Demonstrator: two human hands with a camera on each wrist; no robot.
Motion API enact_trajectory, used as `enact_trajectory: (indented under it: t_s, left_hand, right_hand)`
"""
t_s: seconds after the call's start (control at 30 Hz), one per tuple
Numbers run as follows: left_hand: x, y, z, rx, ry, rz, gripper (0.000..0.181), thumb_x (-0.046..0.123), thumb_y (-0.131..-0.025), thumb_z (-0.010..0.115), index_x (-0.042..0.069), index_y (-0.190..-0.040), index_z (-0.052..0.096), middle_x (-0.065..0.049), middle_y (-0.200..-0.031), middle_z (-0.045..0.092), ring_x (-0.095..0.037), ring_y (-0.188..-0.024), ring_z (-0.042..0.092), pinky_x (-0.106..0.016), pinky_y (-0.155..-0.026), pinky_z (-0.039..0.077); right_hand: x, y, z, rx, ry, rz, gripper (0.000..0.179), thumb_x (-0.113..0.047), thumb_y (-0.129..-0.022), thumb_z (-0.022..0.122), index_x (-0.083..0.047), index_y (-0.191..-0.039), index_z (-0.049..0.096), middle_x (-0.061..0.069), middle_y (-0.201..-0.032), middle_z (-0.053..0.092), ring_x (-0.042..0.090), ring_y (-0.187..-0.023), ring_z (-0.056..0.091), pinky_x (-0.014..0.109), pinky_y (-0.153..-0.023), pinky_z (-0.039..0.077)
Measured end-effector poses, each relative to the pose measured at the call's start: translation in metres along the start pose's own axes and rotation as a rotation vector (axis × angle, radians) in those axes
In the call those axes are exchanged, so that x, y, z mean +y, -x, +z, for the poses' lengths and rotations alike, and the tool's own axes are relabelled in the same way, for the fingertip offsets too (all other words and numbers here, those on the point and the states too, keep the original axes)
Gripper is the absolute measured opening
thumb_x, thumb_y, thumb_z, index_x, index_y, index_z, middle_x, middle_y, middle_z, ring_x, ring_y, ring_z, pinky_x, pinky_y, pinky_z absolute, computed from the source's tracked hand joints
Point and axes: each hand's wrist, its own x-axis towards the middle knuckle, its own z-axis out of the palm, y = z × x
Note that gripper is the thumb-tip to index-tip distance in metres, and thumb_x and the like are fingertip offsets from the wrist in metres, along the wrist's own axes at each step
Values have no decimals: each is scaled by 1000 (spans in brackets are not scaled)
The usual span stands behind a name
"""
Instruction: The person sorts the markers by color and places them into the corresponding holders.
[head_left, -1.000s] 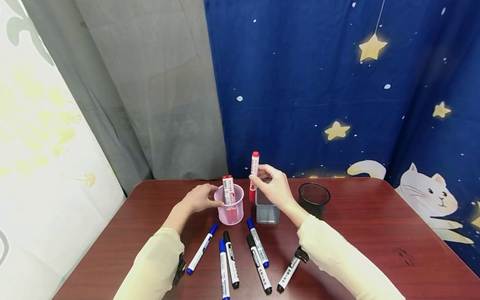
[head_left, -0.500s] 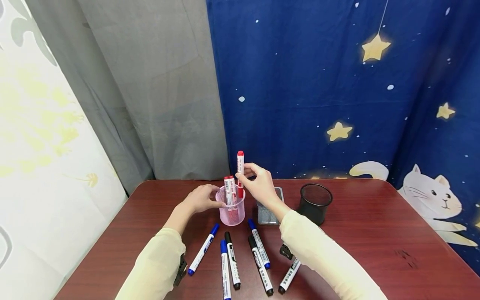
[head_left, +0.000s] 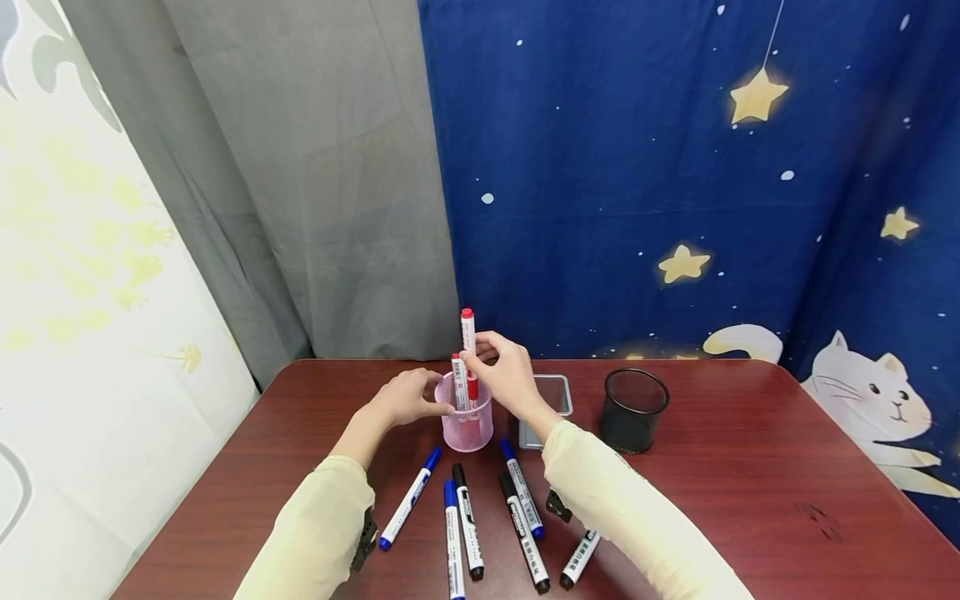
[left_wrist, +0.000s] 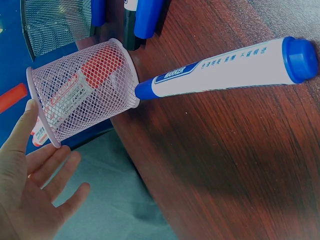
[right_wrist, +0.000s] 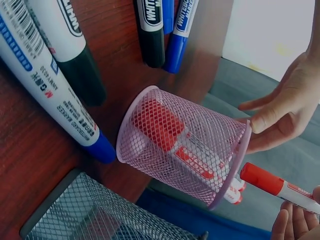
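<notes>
I have a red marker [head_left: 468, 354] pinched upright in my right hand [head_left: 504, 377], fingers clamped on its barrel, its tip just entering the pink cup [head_left: 467, 414] below them. My left hand [head_left: 402, 397] steadies the cup's rim with relaxed fingers. If the tip snags the mesh or the markers already inside, I judge the light cup could tip. Blue and black markers lie on the surface nearer me.
</notes>
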Motion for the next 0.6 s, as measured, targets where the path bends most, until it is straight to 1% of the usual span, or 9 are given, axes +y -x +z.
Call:
enact_trajectory:
  t_s: [0.2,0.33,0.43,0.6]
  left_hand:
    - [-2,-2,1,0,5,-1,58,39,-70,72,2,-112,58,-6,-98,61,-21,-87,55,-37,-76,44]
    - [-2,-1,2,-2,11,-11,58,38,-70,72,2,-113,57,-7,-99,60,-23,-89,55,-38,-77,44]
    - [-2,-1,1,-2,10,-14,59,38,-70,72,1,-113,57,-8,-99,60,-24,-89,55,-38,-77,44]
    - [-2,-1,1,1,-3,-2,58,40,-70,72,2,-113,57,-6,-99,60,-20,-88,55,-37,-76,43]
  right_hand:
    - [2,2,5,-2,48,5,23,-20,-78,68,-8,-96,64,-1,-79,63,6,-68,58,22,-60,47]
    - [2,4,6,-10,45,17,23,-19,-78,68,-7,-97,64,-1,-78,63,6,-67,58,22,-59,47]
    - [4,5,5,-12,39,16,23,-19,-78,68,-7,-97,64,-1,-79,64,7,-68,58,25,-60,48]
    - [8,3,0,37,12,-17,20,-18,-77,68,-7,-94,65,-1,-79,63,7,-69,59,29,-64,48]
